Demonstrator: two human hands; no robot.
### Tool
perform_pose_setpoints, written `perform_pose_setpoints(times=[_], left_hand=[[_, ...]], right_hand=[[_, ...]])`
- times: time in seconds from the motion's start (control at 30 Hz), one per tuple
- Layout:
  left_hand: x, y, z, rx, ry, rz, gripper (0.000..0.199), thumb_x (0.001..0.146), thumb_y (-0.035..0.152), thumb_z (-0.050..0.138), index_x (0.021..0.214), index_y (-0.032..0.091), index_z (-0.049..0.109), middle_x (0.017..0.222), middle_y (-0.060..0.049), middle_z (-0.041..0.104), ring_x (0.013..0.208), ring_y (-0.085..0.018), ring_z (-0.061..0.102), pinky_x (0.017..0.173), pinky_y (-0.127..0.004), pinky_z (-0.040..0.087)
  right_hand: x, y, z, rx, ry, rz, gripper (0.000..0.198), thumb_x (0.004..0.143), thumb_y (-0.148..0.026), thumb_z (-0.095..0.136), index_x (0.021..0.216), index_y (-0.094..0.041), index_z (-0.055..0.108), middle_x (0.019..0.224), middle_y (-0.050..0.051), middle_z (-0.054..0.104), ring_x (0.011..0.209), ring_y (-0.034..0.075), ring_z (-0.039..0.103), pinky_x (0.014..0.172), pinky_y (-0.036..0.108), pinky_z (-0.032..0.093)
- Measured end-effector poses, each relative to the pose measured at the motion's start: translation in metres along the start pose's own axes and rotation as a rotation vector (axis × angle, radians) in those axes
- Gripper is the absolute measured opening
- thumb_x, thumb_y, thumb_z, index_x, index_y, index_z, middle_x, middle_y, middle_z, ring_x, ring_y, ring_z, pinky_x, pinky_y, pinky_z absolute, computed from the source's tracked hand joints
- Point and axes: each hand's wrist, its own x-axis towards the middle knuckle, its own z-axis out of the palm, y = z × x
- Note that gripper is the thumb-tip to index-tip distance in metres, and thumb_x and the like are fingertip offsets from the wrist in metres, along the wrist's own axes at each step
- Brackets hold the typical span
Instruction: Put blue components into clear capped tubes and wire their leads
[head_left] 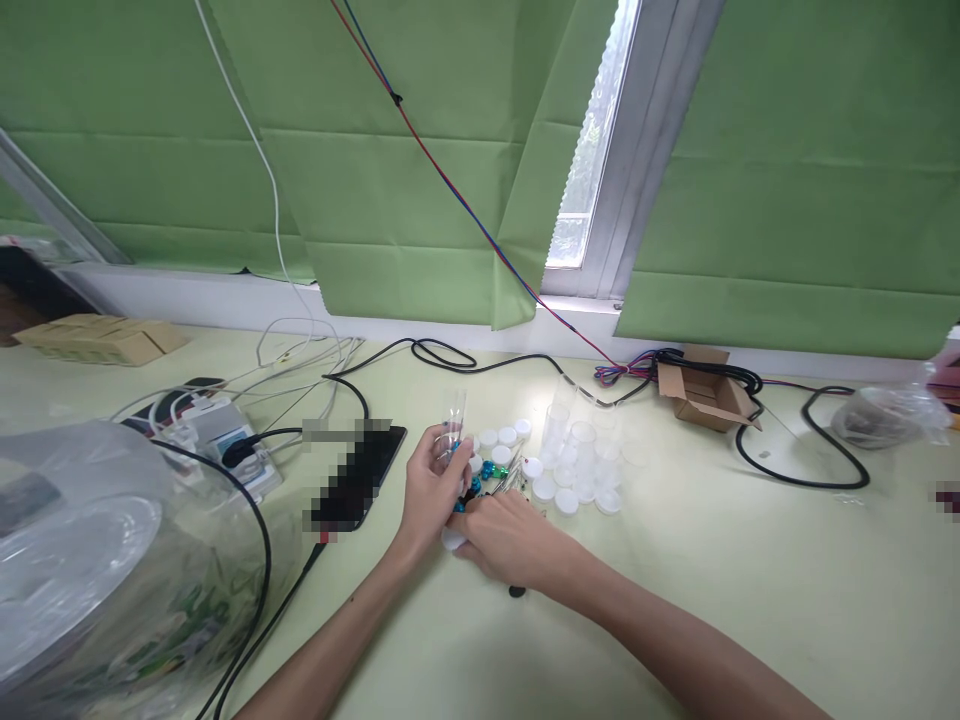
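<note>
My left hand (439,478) is closed around a clear plastic tube (454,408), which stands up out of its fingers. Close beside it, my right hand (506,535) reaches down to the table with its fingers bent; the fingertips are hidden, so what they hold, if anything, does not show. Between and beyond the hands lie small blue and green metallic parts (495,470) and a bunch of thin metal pieces (516,472). White round caps (507,436) lie just behind these. A small black disc (517,591) rests below my right wrist.
Several clear tubes and white caps (566,500) stand right of the hands. A phone (367,480) and a power strip (244,450) lie left, near a large plastic bag (150,580). An open cardboard box (705,395) and black cable (806,484) are at the back right.
</note>
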Motion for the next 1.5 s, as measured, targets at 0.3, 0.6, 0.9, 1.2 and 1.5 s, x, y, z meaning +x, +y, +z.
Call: perform_pose_setpoints(times=[0.3, 0.6, 0.9, 1.2, 1.5], left_hand=[[0.000, 0.001, 0.001, -0.019, -0.008, -0.045, 0.029, 0.079, 0.040, 0.074, 0.094, 0.022, 0.058, 0.067, 0.005, 0.058, 0.044, -0.007, 0.048, 0.043, -0.020, 0.038], [0.003, 0.011, -0.003, -0.239, 0.037, -0.168, 0.030, 0.075, 0.037, 0.077, 0.091, 0.019, 0.060, 0.068, 0.004, 0.058, 0.048, -0.007, 0.049, 0.048, -0.021, 0.041], [0.005, 0.013, -0.005, -0.454, 0.076, -0.327, 0.043, 0.081, 0.056, 0.064, 0.098, 0.017, 0.064, 0.072, 0.000, 0.064, 0.054, -0.012, 0.057, 0.050, -0.024, 0.046], [-0.008, 0.009, 0.001, -0.271, -0.278, -0.191, 0.031, 0.093, 0.045, 0.056, 0.104, 0.018, 0.065, 0.076, -0.001, 0.063, 0.044, -0.009, 0.048, 0.045, -0.025, 0.035], [-0.013, 0.009, 0.003, -0.164, -0.369, -0.137, 0.033, 0.094, 0.044, 0.054, 0.104, 0.016, 0.070, 0.077, -0.004, 0.063, 0.046, -0.009, 0.044, 0.047, -0.026, 0.030]], right_hand=[[0.001, -0.003, -0.002, 0.015, 0.011, 0.009, 0.012, 0.095, -0.025, 0.059, 0.094, -0.014, 0.065, 0.088, 0.009, 0.073, 0.077, 0.023, 0.069, 0.055, 0.029, 0.033], [-0.007, 0.002, -0.022, 0.032, 0.098, -0.024, 0.020, 0.097, -0.029, 0.055, 0.102, -0.011, 0.062, 0.085, 0.011, 0.071, 0.071, 0.025, 0.066, 0.055, 0.031, 0.036], [-0.018, 0.016, -0.053, 0.420, 0.224, 0.081, 0.022, 0.097, -0.031, 0.054, 0.114, -0.018, 0.058, 0.074, 0.001, 0.064, 0.071, 0.018, 0.059, 0.065, 0.028, 0.041], [-0.037, 0.044, -0.083, 0.572, 0.544, 0.257, 0.021, 0.100, -0.036, 0.045, 0.113, -0.020, 0.049, 0.116, 0.010, 0.055, 0.089, 0.017, 0.061, 0.075, 0.032, 0.051], [-0.042, 0.048, -0.091, 0.749, 0.427, 0.324, 0.020, 0.098, -0.037, 0.049, 0.109, -0.020, 0.051, 0.088, 0.004, 0.067, 0.071, 0.017, 0.069, 0.061, 0.029, 0.052]])
